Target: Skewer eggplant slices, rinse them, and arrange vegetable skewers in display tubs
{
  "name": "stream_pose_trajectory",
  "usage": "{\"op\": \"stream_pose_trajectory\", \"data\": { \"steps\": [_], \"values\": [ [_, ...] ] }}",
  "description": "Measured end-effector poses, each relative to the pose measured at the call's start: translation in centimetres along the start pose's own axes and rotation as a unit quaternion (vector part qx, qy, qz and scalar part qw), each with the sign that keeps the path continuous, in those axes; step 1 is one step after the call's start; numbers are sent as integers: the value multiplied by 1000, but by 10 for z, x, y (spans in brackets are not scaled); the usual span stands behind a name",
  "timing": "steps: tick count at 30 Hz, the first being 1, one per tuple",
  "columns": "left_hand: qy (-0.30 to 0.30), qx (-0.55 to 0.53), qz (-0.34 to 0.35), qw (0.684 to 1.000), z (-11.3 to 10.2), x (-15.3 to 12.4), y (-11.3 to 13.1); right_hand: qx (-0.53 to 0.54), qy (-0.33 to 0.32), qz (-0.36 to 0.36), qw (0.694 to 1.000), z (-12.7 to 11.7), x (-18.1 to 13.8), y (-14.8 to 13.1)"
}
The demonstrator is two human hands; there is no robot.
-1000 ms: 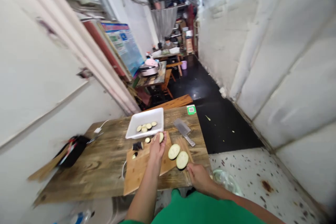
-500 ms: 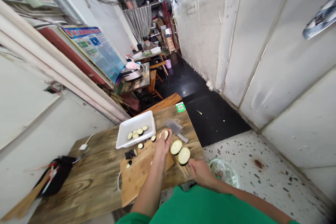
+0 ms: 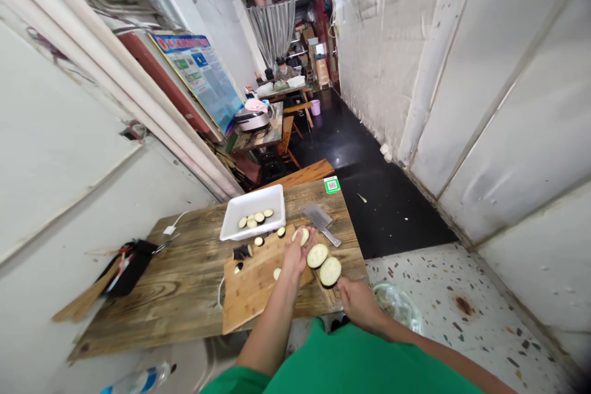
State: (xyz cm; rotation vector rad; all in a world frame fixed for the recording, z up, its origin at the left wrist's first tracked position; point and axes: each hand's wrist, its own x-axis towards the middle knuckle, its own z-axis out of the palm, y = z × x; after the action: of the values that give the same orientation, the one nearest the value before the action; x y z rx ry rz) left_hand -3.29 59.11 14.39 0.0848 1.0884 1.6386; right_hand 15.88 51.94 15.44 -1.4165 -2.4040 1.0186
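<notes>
My left hand (image 3: 295, 251) is closed around an eggplant slice (image 3: 301, 236), its pale cut face up, beside the cutting board (image 3: 252, 295). My right hand (image 3: 360, 303) is closed at the near end of a row of two larger eggplant slices (image 3: 330, 272), which appear to be threaded on a skewer; the stick itself is hidden. Under these slices lies a bundle of thin wooden skewers (image 3: 333, 300). On and around the board are small eggplant rounds (image 3: 259, 241) and a dark-skinned eggplant piece (image 3: 242, 252).
A white tray (image 3: 229, 229) with several eggplant slices stands at the table's far edge. A cleaver (image 3: 318, 217) lies right of it. Left are a black holder (image 3: 133, 268) and a white plug (image 3: 169, 230). A lined bin (image 3: 398, 306) stands on the floor, right. A person (image 3: 284, 69) sits far back.
The view has swung left, so everything sits further right in the picture. Both hands keep their grip and have shifted only slightly over the table.
</notes>
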Motion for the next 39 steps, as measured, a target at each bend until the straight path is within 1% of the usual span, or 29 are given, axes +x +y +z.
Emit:
{"op": "stream_pose_trajectory", "data": {
  "steps": [5, 13, 17, 19, 23, 25, 27, 28, 29, 30, 31, 32, 33, 34, 35, 36, 37, 39],
  "values": [
    [8, -9, 23, 1000, -4, -1, 3, 0, -4, 6, 1000, 4, 1, 2],
    [33, -35, 9, 999, -1, -11, 6, 19, -15, -26, 999, 9, 7, 6],
    [49, -40, 11, 998, 1, -17, 9, 12, 3, -40, 999, 14, 10, 7],
    [38, -29, 15, 999, 2, -20, 8, 11, 10, -47, 999, 16, 12, 8],
    [20, -11, -1, 1000, 2, -26, 2, 12, 17, -58, 998, 20, 16, 9],
    [4, -16, -8, 1000, -1, -24, 0, 20, 21, -63, 998, 20, 19, 10],
    [-49, -8, -27, 998, -13, -19, 2, 28, 29, -64, 997, 19, 21, 12],
    [-70, 8, -34, 997, -23, -14, 5, 30, 34, -63, 997, 18, 22, 13],
    [-73, 41, -31, 996, -36, -8, 8, 33, 39, -60, 997, 17, 23, 14],
    [-56, 97, -18, 994, -52, -2, 11, 37, 42, -56, 997, 16, 23, 16],
    [-4, 169, 18, 985, -70, 5, 15, 44, 44, -52, 997, 15, 24, 17],
    [62, 283, 65, 955, -89, 12, 18, 53, 46, -49, 996, 14, 24, 18],
    [122, 412, 95, 898, -108, 18, 21, 62, 48, -46, 996, 13, 24, 19],
    [153, 450, 101, 874, -126, 23, 23, 71, 49, -43, 995, 13, 24, 20],
    [176, 486, 106, 849, -142, 27, 24, 79, 50, -41, 995, 12, 24, 20],
    [188, 511, 106, 832, -155, 30, 23, 84, 51, -38, 994, 12, 24, 21],
    [193, 523, 105, 823, -164, 32, 21, 86, 50, -36, 994, 12, 25, 21],
    [192, 559, 103, 800, -175, 35, 11, 84, 50, -33, 995, 13, 27, 21]
  ]
}}
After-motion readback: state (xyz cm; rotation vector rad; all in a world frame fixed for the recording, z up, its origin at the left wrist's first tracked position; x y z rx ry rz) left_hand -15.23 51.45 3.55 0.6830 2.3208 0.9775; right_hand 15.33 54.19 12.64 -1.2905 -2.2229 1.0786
